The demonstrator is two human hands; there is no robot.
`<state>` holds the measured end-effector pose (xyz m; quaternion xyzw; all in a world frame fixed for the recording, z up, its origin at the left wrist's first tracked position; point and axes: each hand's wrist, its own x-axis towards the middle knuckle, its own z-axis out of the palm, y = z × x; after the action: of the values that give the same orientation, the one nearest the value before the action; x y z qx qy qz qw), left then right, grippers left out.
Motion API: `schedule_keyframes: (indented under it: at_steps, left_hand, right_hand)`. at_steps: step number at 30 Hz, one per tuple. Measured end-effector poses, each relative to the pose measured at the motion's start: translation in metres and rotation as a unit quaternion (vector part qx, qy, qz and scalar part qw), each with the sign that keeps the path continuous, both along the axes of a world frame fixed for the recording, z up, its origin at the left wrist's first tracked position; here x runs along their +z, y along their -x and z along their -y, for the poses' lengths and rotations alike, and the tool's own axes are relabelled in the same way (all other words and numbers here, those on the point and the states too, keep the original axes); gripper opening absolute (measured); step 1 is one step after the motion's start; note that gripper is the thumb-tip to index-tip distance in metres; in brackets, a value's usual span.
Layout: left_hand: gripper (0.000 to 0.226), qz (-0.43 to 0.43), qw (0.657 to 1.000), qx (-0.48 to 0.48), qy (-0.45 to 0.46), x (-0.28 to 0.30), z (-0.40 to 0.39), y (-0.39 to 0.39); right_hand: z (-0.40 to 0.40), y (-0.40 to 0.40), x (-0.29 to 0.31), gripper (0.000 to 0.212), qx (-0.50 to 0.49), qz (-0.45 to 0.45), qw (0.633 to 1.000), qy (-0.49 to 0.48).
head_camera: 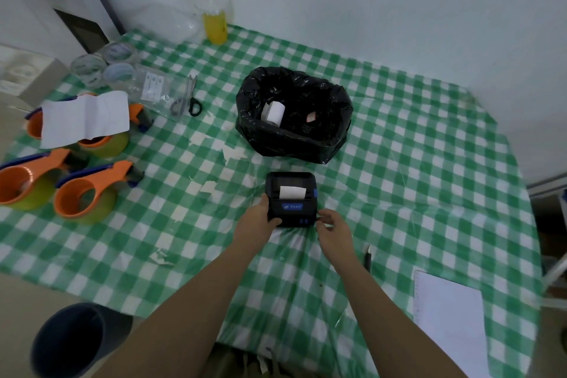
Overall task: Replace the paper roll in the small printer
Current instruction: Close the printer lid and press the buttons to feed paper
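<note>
Black and boxy, the small printer sits on the bench, in the middle and close to me. A green and white checked cloth covers the bench. The printer has a blue label on its front and two little blue buttons low down. A blue tab sticks out on its right side. Its lid is down. A short white strip of paper pokes out of the slot on top.

My left hand grips the printer's left side, with the thumb on the front corner. My right hand is just beside the right front corner. Its fingers are bent and loose, and the tips are at the printer's edge. It is not holding anything, and I cannot tell if it really touches.

Behind the printer stands a black bag, wide open at the top. A white paper roll lies inside it, on the left. A small pink and white scrap lies on the right side of the bag.

Far to the left I see orange tape holders and a loose white sheet. Scissors lie beyond them. A pen lies near my right wrist, and a white pad lies at the right front of the bench.
</note>
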<state>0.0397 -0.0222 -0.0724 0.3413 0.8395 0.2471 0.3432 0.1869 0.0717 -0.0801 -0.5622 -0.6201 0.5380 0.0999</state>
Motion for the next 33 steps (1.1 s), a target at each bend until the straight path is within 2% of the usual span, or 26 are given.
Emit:
schedule_keyframes:
  at_steps: [10, 33]
  left_hand:
    - [0.07, -0.003, 0.999, -0.005, 0.034, -0.003, -0.003, 0.002]
    - [0.05, -0.047, 0.998, -0.007, 0.047, -0.009, -0.01, 0.001]
  right_hand:
    - [0.003, -0.002, 0.0, 0.029, 0.015, 0.013, 1.0, -0.013]
    - [0.0, -0.013, -0.008, 0.032, 0.053, 0.002, 0.998, -0.021]
